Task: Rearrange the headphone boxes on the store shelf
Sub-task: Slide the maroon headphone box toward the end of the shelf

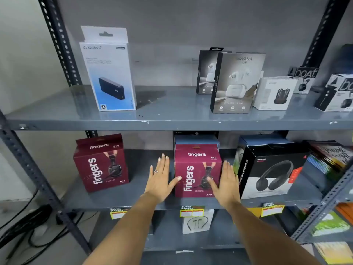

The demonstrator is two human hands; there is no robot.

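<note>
Flanking the middle maroon Fingers headphone box (pixel 197 169) on the shelf (pixel 172 202), left hand (pixel 159 180) and right hand (pixel 226 181) lie flat, grip spread open, thumbs touching its front.

Mid shelf (pixel 118 197): both hands flat, fingers spread, bracketing the centre maroon "fingers" S10 headphone box (pixel 197 172) nr the front edge. Left hand (pixel 159 178) at its left side, thumb on the front face; right hand (pixel 227 181) at its right side, thumb on the front too. Second "fingers" box (pixel 101 162) stands well apart toward the shelf's left end. Black headphone box (pixel 271 169) just right of the right hand.
</note>
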